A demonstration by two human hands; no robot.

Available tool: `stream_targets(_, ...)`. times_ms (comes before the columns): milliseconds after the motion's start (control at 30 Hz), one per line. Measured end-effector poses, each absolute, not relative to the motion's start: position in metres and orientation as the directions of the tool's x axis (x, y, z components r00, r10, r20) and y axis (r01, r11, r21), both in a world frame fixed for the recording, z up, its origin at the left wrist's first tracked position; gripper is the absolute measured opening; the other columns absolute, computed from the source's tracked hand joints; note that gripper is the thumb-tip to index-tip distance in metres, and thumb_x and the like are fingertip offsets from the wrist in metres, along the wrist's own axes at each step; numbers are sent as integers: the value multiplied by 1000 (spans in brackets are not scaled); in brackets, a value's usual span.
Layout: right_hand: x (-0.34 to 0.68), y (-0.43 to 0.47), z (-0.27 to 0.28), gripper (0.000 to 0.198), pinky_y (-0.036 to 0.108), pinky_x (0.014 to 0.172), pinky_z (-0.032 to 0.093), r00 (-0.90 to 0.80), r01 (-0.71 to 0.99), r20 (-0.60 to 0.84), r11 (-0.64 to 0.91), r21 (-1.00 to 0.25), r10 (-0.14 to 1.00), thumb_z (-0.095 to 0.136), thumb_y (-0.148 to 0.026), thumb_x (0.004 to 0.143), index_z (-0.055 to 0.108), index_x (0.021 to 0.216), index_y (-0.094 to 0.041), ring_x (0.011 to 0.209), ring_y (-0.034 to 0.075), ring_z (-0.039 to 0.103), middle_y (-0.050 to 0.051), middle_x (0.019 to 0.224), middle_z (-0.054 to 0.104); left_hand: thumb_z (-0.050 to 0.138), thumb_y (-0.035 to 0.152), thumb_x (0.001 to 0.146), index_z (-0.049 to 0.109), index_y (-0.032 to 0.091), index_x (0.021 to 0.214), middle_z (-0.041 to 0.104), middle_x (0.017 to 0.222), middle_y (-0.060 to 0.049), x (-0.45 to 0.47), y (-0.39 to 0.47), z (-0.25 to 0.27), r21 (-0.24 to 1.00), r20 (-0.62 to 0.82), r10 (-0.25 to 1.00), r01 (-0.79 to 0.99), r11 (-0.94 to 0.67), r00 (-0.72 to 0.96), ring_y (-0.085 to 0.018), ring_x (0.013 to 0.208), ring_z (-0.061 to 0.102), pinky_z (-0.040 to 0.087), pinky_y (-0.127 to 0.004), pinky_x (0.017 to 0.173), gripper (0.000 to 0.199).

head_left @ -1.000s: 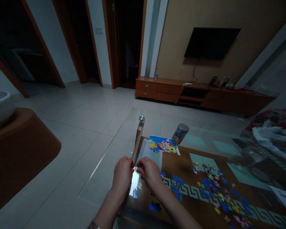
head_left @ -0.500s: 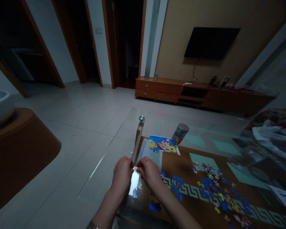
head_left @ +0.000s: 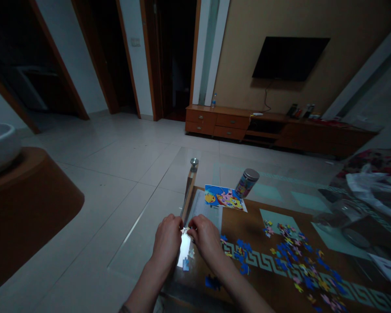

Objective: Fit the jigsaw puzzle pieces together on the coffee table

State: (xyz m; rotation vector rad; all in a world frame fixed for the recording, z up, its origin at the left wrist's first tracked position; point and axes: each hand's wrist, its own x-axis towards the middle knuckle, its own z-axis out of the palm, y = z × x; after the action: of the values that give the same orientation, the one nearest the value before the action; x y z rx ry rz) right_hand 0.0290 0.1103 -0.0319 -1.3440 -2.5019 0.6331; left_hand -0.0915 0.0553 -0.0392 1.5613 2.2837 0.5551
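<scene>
My left hand and my right hand meet over the near left part of the glass table. Fingertips of both pinch small jigsaw puzzle pieces, largely hidden by the fingers, so I cannot tell whether they are joined. Just below, a light blue puzzle piece lies beside a bright reflection. A dark blue piece sits under my right forearm. Many loose puzzle pieces are scattered to the right. Beyond my hands lies a cartoon picture sheet, with a printed tin standing at its right corner.
The glass table has a transparent edge on the left and a patterned band. A clear plastic jar lies at the right near a white plastic bag. At far left, a white basin rests on a brown stand.
My right fingertips have shifted very slightly to the right, while both hands keep their pinch. The small view shift comes from the camera; the other things stay where they were.
</scene>
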Motion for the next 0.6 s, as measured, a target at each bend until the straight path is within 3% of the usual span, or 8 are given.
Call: stream_targets(600,29,114,-32,4,25,63,35,-534,759,-30,463,-458,845,62,-18,76,66,78,-18,79,19,60,5,83,66,56,15,77,57,19,80,60,83,-2,-86,56,-39,402,-37,917,834,378,-398,-19,81,56,33,-27,66,6)
